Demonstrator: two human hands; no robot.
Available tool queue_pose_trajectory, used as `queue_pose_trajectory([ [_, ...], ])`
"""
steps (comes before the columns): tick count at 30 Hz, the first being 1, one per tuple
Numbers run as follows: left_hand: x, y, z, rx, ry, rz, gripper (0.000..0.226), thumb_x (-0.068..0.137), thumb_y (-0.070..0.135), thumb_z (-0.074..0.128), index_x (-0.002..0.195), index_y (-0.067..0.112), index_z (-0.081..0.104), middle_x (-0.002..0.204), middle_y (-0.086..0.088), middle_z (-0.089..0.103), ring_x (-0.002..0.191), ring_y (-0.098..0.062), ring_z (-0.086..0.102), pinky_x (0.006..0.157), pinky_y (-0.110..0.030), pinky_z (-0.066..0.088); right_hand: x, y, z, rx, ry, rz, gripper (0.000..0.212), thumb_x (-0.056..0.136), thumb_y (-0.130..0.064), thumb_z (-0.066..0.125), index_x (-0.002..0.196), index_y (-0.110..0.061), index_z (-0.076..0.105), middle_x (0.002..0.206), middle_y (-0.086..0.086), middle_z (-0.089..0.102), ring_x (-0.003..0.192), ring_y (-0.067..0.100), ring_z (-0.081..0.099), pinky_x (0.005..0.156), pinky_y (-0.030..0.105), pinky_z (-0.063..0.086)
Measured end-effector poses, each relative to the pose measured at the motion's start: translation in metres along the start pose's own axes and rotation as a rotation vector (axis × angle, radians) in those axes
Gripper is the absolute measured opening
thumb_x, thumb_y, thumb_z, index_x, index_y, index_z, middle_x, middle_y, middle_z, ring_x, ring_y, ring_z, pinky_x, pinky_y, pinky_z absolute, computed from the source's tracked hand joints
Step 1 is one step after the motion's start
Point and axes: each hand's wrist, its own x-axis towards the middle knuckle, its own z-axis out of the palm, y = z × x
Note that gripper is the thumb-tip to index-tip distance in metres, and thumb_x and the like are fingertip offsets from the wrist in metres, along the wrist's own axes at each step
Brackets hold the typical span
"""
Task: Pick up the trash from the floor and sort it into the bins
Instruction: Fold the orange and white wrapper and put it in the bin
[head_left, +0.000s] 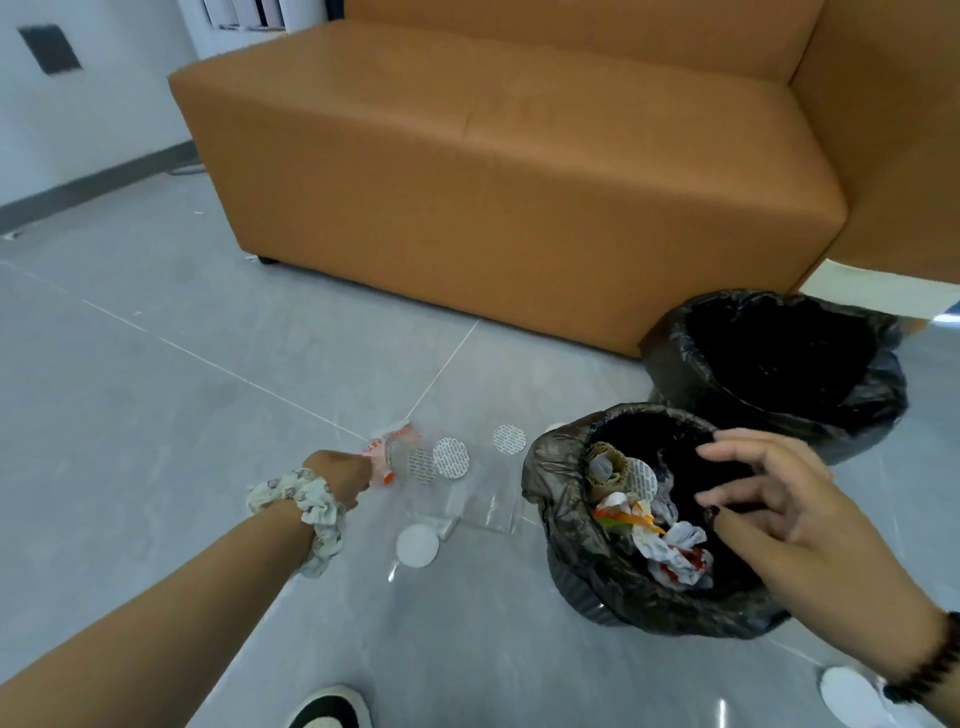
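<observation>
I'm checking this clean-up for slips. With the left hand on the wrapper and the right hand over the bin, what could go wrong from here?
1. The clear plastic sheet is nearly invisible on the grey floor and may be missed.
2. The white disc beside the right wrist sits at the frame's edge, easily overlooked.
3. The left hand grips only one end of the wrapper, so it might slip.

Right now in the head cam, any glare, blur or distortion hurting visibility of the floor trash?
Head view: wide-angle bends the sofa edges; glare streaks on the floor near the white disc; the clear plastic bag is almost lost against the tile; the far bin interior is pure black; left hand on the red-white wrapper slightly soft.
</observation>
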Motion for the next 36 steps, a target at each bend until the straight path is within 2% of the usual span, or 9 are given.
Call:
queue_pose_trajectory([
  [7,-0.122,0.077,-0.019,0.266,-0.179,0.305,0.014,0.088,0.008,0.059,0.096,0.0,0.067,0.091,-0.012,0.064,0.072,-0.019,0.06,0.062,-0.024,0.049,-0.016,-0.075,-0.049,-0.351,-0.299,-0.198,0.034,0.086,-0.016,0.062,0.101,-0.046,0.056,0.119,-0.032,0.038,0.102,0.003,0.055,0.079,0.02,0.051],
  [10,-0.165,0.105,-0.025,0.4,-0.277,0.385,0.018,0.087,0.007,0.056,0.094,0.006,0.073,0.087,-0.008,0.07,0.064,-0.01,0.064,0.052,-0.017,0.047,-0.012,-0.101,-0.054,-0.508,-0.392,-0.16,0.029,0.087,-0.029,0.061,0.108,-0.045,0.05,0.118,-0.03,0.038,0.1,-0.004,0.053,0.081,0.023,0.051],
  [13,-0.215,0.127,-0.032,0.565,-0.239,0.636,0.02,0.083,0.013,0.057,0.08,0.018,0.076,0.08,0.001,0.075,0.069,-0.007,0.067,0.064,-0.021,0.052,-0.016,-0.134,-0.058,-0.597,-0.371,-0.164,0.036,0.087,-0.037,0.059,0.119,-0.04,0.044,0.12,-0.021,0.038,0.1,-0.003,0.053,0.084,0.024,0.051],
  [21,-0.314,0.137,-0.03,0.592,-0.031,1.09,0.012,0.077,0.02,0.062,0.072,0.027,0.069,0.073,0.011,0.068,0.074,-0.002,0.062,0.074,-0.026,0.054,0.005,-0.155,-0.036,-0.4,-0.562,0.057,0.074,0.086,-0.012,0.066,0.146,-0.023,0.025,0.149,0.0,0.031,0.129,0.021,0.044,0.101,0.041,0.046],
  [24,-0.322,0.133,-0.036,0.375,-0.079,1.092,0.013,0.078,0.015,0.062,0.082,0.027,0.067,0.073,0.005,0.07,0.073,-0.011,0.066,0.076,-0.033,0.055,0.003,-0.145,-0.03,-0.304,-0.528,0.081,0.05,0.084,-0.013,0.069,0.13,-0.021,0.048,0.127,0.002,0.054,0.113,0.022,0.057,0.09,0.038,0.051],
  [26,-0.325,0.13,-0.04,0.259,-0.136,1.109,0.02,0.082,0.01,0.06,0.093,0.027,0.062,0.075,0.003,0.072,0.078,-0.018,0.068,0.079,-0.037,0.055,-0.006,-0.14,-0.033,-0.261,-0.481,0.015,0.011,0.084,-0.015,0.07,0.085,-0.016,0.059,0.082,-0.01,0.063,0.079,0.016,0.065,0.069,0.029,0.049],
  [28,-0.325,0.128,-0.043,0.048,-0.182,1.081,0.022,0.087,0.007,0.056,0.1,0.025,0.058,0.077,0.001,0.072,0.08,-0.019,0.069,0.078,-0.034,0.053,-0.013,-0.141,-0.037,-0.209,-0.456,-0.036,0.019,0.085,-0.013,0.069,0.069,-0.018,0.059,0.055,-0.02,0.058,0.052,0.001,0.054,0.058,0.025,0.047],
  [31,-0.322,0.133,-0.046,-0.306,-0.178,0.875,0.015,0.093,0.01,0.048,0.097,0.022,0.058,0.087,-0.002,0.071,0.08,-0.017,0.067,0.071,-0.03,0.05,-0.015,-0.151,-0.039,-0.047,-0.348,-0.063,0.012,0.086,-0.006,0.066,0.089,-0.017,0.068,0.07,-0.016,0.068,0.064,0.003,0.062,0.069,0.029,0.055],
  [36,-0.318,0.135,-0.044,-0.373,-0.327,0.488,0.017,0.096,0.029,0.047,0.096,0.014,0.055,0.084,-0.006,0.066,0.076,-0.021,0.061,0.068,-0.033,0.048,-0.017,-0.162,-0.029,0.394,-0.222,-0.028,0.036,0.084,0.013,0.058,0.096,-0.019,0.068,0.094,-0.003,0.073,0.073,0.01,0.069,0.065,0.027,0.057],
])
